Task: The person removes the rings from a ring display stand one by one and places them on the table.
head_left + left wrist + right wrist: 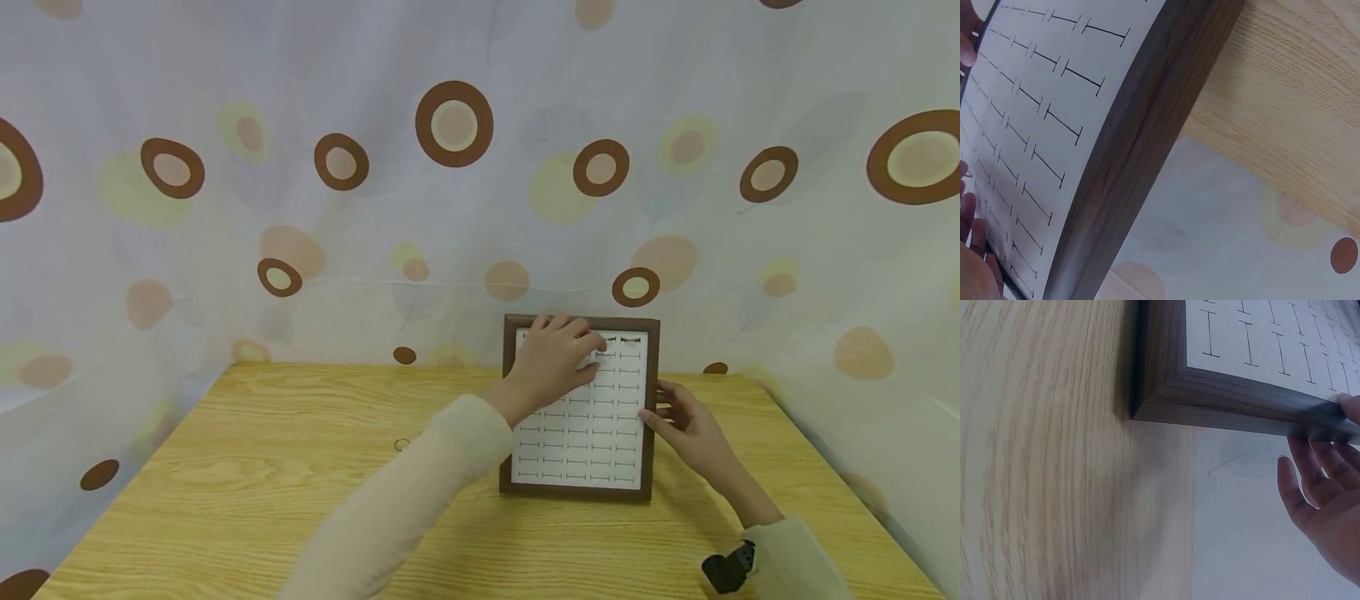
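A brown-framed board [579, 487] with a white face stands upright on the table. Rows of thin I-shaped black marks cover the white face. Small dark and reddish bits [630, 340] sit on marks at its top right. My left hand [551, 358] reaches across the upper part of the board, thumb and forefinger apart at the top rows. Whether it pinches something small is unclear; in the left wrist view its fingers [979, 234] show only at the edge. My right hand [693, 433] grips the frame's right side, thumb in front, fingers behind.
A small thin ring [402, 445] lies on the wood-grain table [247, 475], left of the board. A patterned curtain [450, 225] hangs behind the table and along its sides. Near the right sleeve is a black device [727, 571].
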The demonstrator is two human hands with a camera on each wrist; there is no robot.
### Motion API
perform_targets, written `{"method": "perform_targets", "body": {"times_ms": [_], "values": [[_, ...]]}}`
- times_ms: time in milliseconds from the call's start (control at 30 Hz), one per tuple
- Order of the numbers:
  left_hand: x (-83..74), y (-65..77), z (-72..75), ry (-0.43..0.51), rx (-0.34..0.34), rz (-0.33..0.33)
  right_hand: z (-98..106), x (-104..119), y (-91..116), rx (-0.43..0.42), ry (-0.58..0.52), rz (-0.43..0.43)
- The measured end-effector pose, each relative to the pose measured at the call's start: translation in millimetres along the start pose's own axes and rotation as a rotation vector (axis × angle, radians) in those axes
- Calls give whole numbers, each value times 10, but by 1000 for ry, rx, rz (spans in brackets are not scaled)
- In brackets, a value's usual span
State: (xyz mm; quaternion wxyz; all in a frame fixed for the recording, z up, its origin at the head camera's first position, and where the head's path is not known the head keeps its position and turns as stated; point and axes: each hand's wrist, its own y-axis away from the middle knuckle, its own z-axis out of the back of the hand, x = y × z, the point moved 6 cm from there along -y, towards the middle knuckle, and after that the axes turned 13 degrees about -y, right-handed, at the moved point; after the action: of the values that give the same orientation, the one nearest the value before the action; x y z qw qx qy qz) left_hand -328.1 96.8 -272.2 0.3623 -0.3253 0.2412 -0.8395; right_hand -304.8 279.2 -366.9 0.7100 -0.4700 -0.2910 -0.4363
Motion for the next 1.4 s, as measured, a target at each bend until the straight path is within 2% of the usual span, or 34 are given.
{"method": "perform_targets", "body": {"times_ms": [267, 600, 800, 1067, 1400], "values": [[-34, -22, -61, -42, -3, 77, 4, -10, 3, -3, -4, 14], [-59, -18, -55, -53, -50, 126, 6, -12, 3, -15, -2, 30], [-71, -28, -51, -78, -35, 153, 0, -18, 4, -10, 3, 18], [-99, -39, -62, -91, -19, 148, -1, -17, 23, -8, 5, 24], [-75, -33, -32, -62, -39, 125, -2, -9, 7, -17, 15, 25]]}}
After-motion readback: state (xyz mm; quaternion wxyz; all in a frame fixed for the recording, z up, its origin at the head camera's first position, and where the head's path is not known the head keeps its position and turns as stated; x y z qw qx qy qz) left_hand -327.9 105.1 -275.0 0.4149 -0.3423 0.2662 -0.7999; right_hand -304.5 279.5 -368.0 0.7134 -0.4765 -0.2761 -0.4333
